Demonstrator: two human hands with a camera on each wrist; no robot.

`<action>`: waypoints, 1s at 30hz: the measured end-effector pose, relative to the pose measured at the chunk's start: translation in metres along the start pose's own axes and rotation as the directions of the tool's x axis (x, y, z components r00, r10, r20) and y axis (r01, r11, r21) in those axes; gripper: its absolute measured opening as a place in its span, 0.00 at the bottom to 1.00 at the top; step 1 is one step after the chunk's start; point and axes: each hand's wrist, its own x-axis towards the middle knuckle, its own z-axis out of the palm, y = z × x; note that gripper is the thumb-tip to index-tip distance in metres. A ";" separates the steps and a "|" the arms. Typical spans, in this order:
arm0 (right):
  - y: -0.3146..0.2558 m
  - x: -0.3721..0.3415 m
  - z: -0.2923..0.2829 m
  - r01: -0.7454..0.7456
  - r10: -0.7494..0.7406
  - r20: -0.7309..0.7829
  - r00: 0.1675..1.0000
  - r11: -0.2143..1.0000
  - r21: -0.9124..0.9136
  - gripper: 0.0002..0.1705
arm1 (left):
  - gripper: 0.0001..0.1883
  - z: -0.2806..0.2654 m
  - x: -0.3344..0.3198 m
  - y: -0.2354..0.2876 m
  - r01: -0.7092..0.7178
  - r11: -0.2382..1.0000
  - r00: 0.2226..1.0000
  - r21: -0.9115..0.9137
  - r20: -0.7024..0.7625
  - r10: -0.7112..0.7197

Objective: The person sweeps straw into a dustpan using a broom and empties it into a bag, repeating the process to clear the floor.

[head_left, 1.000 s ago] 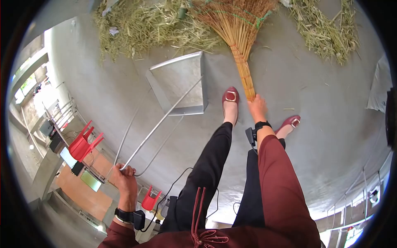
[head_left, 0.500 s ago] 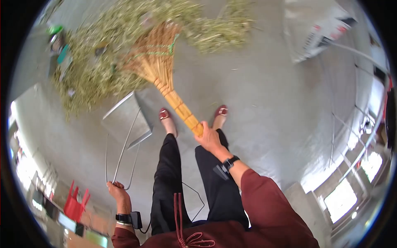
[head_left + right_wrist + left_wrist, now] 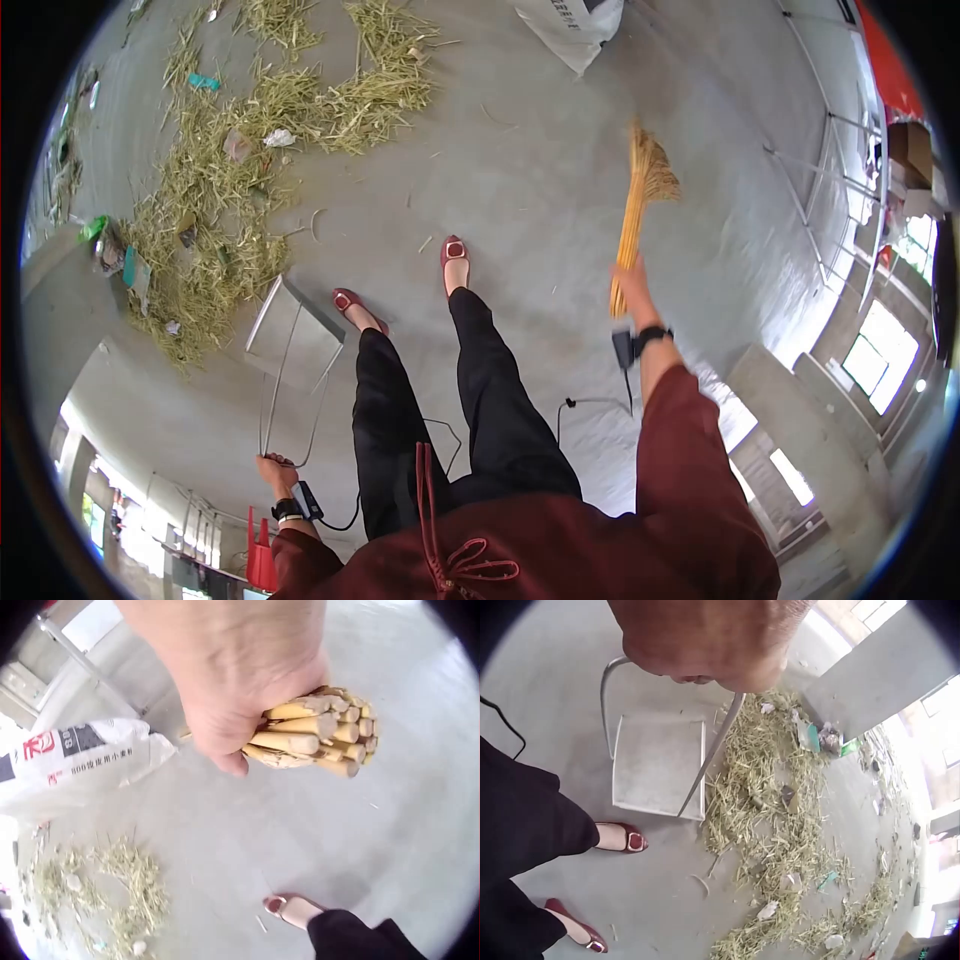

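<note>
In the head view my right hand (image 3: 635, 285) grips the handle of a straw broom (image 3: 632, 225) out to my right, its bristles pointing away from me. The cut stalk ends of the handle (image 3: 330, 739) stick out of the fist in the right wrist view. My left hand (image 3: 280, 474) holds the wire handle (image 3: 268, 415) of a metal dustpan (image 3: 660, 765), low at my left side. Dry straw (image 3: 215, 220) mixed with litter is strewn over the floor beside the dustpan. The dustpan's visible inside looks bare in the left wrist view.
A white printed sack (image 3: 575, 25) lies at the far side. Metal railings (image 3: 835, 190) stand to the right and a grey pillar (image 3: 885, 667) to the left, by the straw. Behind me is a red chair (image 3: 262, 560). My red shoes (image 3: 454, 250) are on the grey floor.
The broom has swung from over the straw out to my right. My body and view have turned rightward, so the straw now lies to the left. The dustpan stays in my left hand.
</note>
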 end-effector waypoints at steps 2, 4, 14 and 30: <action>-0.016 0.061 0.013 0.013 -0.042 0.123 0.991 0.974 0.226 0.13 | 0.14 0.000 -0.023 0.021 0.018 1.000 0.999 -0.023 -0.031 -0.018; -0.017 0.076 0.066 -0.051 -0.060 0.285 0.957 0.929 0.367 0.11 | 0.14 -0.001 -0.037 0.037 0.002 1.000 1.000 -0.006 0.022 -0.002; -0.142 -0.164 0.154 0.056 -0.137 0.713 0.688 0.989 0.136 0.40 | 0.12 0.080 -0.128 0.063 -0.136 0.990 0.947 0.047 0.300 0.116; 0.145 -0.138 0.027 -0.251 0.151 0.211 0.966 0.748 0.614 0.14 | 0.10 0.210 -0.207 0.086 -0.545 0.807 0.714 0.226 0.630 0.305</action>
